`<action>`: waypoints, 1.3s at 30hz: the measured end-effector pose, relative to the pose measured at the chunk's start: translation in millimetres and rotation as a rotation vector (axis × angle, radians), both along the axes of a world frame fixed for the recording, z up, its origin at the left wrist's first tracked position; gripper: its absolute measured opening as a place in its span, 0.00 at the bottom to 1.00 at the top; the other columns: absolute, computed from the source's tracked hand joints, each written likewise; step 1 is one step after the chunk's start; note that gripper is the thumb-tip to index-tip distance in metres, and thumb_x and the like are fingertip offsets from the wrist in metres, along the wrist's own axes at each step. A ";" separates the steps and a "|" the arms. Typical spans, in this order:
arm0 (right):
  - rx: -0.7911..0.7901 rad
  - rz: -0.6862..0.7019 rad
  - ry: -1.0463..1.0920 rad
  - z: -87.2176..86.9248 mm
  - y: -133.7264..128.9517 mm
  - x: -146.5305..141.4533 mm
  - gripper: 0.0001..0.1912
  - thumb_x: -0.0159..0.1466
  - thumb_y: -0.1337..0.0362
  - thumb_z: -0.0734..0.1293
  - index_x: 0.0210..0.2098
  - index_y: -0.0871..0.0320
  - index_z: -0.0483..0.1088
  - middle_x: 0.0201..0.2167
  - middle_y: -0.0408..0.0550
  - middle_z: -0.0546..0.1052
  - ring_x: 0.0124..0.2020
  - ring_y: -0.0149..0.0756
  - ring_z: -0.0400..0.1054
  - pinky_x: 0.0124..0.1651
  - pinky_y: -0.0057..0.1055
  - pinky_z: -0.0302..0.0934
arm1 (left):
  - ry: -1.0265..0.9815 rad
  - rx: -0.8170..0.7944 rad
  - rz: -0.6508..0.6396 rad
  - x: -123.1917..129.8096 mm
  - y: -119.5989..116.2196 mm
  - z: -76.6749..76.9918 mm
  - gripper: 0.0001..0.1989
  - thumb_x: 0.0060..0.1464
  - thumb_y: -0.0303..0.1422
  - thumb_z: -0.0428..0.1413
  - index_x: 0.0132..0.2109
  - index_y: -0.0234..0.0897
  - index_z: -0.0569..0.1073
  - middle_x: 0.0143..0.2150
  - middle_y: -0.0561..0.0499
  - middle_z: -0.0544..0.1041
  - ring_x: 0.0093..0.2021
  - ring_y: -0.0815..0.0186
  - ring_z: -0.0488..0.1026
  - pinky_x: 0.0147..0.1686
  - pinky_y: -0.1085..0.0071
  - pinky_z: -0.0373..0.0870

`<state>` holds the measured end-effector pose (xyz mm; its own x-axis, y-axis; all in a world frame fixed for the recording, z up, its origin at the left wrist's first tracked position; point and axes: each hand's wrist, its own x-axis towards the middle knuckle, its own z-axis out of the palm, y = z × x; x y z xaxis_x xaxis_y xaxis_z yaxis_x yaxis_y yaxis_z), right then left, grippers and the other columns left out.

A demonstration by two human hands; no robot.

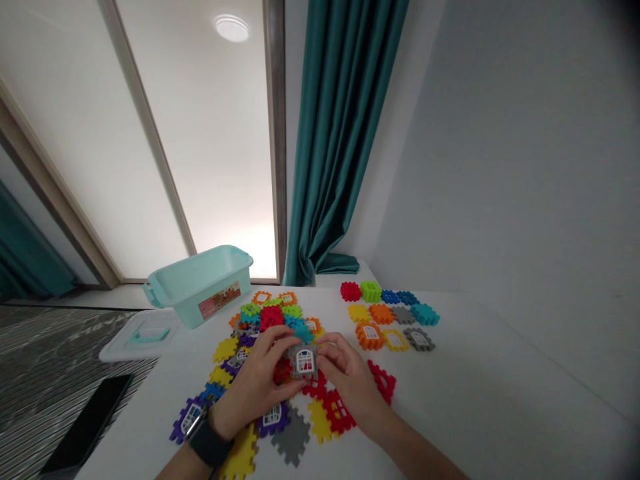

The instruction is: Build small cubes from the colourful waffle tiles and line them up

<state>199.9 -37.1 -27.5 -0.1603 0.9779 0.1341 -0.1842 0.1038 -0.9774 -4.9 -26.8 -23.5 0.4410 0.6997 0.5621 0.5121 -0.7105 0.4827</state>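
My left hand (pixel 255 383) and my right hand (pixel 347 377) meet above the white table (pixel 465 400). Both pinch a grey interlocking plastic tile (pixel 304 362) printed with a white window with red and blue panes. Its fingers-side edges are partly hidden, and a teal tile (pixel 303 331) stands just behind it. A loose heap of multicoloured tiles (pixel 260 347) spreads under and beyond my hands. A purple window tile (pixel 273 420) and a grey tile (pixel 291 437) lie close below my left hand, and a red tile (pixel 337 412) lies by my right hand.
Several sorted tiles (pixel 387 317) lie in rows at the right. Behind the heap stands a mint plastic bin (pixel 200 287), with its translucent lid (pixel 145 335) at the table's left edge. A black smartphone (pixel 85 427) lies left of the table. A black watch (pixel 206 443) circles my left wrist.
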 end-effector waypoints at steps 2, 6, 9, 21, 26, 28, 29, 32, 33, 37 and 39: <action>-0.004 -0.006 0.000 -0.5 -0.2 -0.1 0.19 0.59 0.51 0.72 0.43 0.53 0.66 0.32 0.43 0.79 0.35 0.39 0.75 0.40 0.33 0.67 | -0.012 -0.015 0.003 0.3 -0.7 1.4 0.28 0.53 0.31 0.65 0.59 0.43 0.68 0.59 0.41 0.69 0.60 0.51 0.69 0.60 0.52 0.70; 0.046 -0.028 -0.075 -0.9 0.3 1.8 0.16 0.63 0.52 0.69 0.44 0.54 0.68 0.33 0.45 0.79 0.36 0.40 0.75 0.40 0.34 0.69 | -0.015 -0.046 0.005 0.6 -0.2 2.7 0.27 0.52 0.33 0.66 0.59 0.43 0.69 0.59 0.41 0.70 0.59 0.50 0.69 0.60 0.51 0.70; 0.193 -0.079 -0.227 -0.2 -0.1 6.1 0.09 0.68 0.57 0.63 0.44 0.54 0.70 0.38 0.48 0.80 0.41 0.41 0.76 0.46 0.37 0.70 | -0.025 -0.054 0.011 0.0 1.4 1.8 0.27 0.53 0.33 0.66 0.59 0.44 0.69 0.58 0.42 0.70 0.59 0.51 0.70 0.60 0.51 0.70; 0.885 -0.276 -0.860 -1.1 -0.7 19.9 0.14 0.66 0.73 0.64 0.46 0.51 0.74 0.43 0.52 0.73 0.46 0.44 0.70 0.49 0.44 0.69 | -0.061 -0.176 -0.024 0.7 2.0 5.9 0.22 0.55 0.34 0.65 0.57 0.43 0.71 0.58 0.43 0.69 0.59 0.53 0.70 0.60 0.54 0.69; 0.943 -0.239 -0.879 0.4 1.3 24.0 0.12 0.67 0.72 0.64 0.44 0.50 0.74 0.44 0.51 0.75 0.47 0.44 0.70 0.51 0.45 0.67 | -0.058 -0.225 -0.068 1.4 0.5 8.8 0.19 0.57 0.34 0.63 0.55 0.43 0.73 0.57 0.43 0.71 0.58 0.54 0.71 0.59 0.55 0.70; 0.914 -0.229 -0.832 -0.1 1.5 23.4 0.09 0.67 0.70 0.65 0.43 0.51 0.74 0.43 0.50 0.76 0.46 0.44 0.71 0.51 0.45 0.67 | -0.050 -0.243 -0.087 1.3 0.3 9.8 0.17 0.58 0.34 0.62 0.54 0.42 0.73 0.56 0.43 0.71 0.58 0.54 0.71 0.59 0.56 0.69; 0.879 -0.234 -0.802 -0.5 1.5 22.5 0.07 0.67 0.69 0.65 0.42 0.51 0.73 0.41 0.49 0.77 0.44 0.43 0.71 0.50 0.44 0.67 | -0.043 -0.248 -0.091 1.4 0.3 10.4 0.15 0.59 0.34 0.62 0.53 0.42 0.74 0.56 0.43 0.72 0.57 0.54 0.71 0.59 0.56 0.70; 0.700 -0.277 -0.710 -1.8 1.2 18.0 0.04 0.67 0.67 0.65 0.36 0.53 0.71 0.33 0.47 0.76 0.38 0.41 0.71 0.43 0.38 0.67 | -0.010 -0.243 -0.075 2.2 0.0 12.3 0.09 0.61 0.34 0.59 0.48 0.41 0.75 0.54 0.44 0.73 0.55 0.55 0.72 0.57 0.57 0.71; 0.631 -0.285 -0.686 -2.3 1.1 16.4 0.04 0.66 0.66 0.64 0.35 0.53 0.70 0.31 0.46 0.75 0.36 0.41 0.71 0.41 0.37 0.66 | -0.002 -0.237 -0.067 2.7 -0.4 13.0 0.07 0.61 0.34 0.59 0.47 0.41 0.75 0.53 0.45 0.74 0.54 0.56 0.73 0.57 0.57 0.71; 0.420 -0.280 -0.595 -3.8 1.3 11.4 0.03 0.64 0.63 0.65 0.35 0.54 0.71 0.29 0.44 0.75 0.33 0.40 0.72 0.39 0.34 0.66 | 0.007 -0.228 -0.051 4.0 -2.1 14.4 0.04 0.62 0.34 0.57 0.43 0.40 0.74 0.51 0.45 0.74 0.52 0.57 0.74 0.56 0.58 0.72; 0.360 -0.287 -0.549 -3.8 1.6 10.0 0.05 0.63 0.62 0.66 0.38 0.55 0.72 0.29 0.44 0.75 0.33 0.40 0.72 0.40 0.34 0.67 | 0.010 -0.235 -0.049 3.8 -2.1 13.3 0.04 0.62 0.33 0.57 0.44 0.40 0.74 0.52 0.45 0.74 0.53 0.57 0.74 0.56 0.59 0.71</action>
<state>210.0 -35.5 -31.3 -0.0401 0.9017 0.4305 0.4072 0.4082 -0.8171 -1.1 -28.9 -10.3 0.4823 0.7885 0.3817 0.4858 -0.6034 0.6324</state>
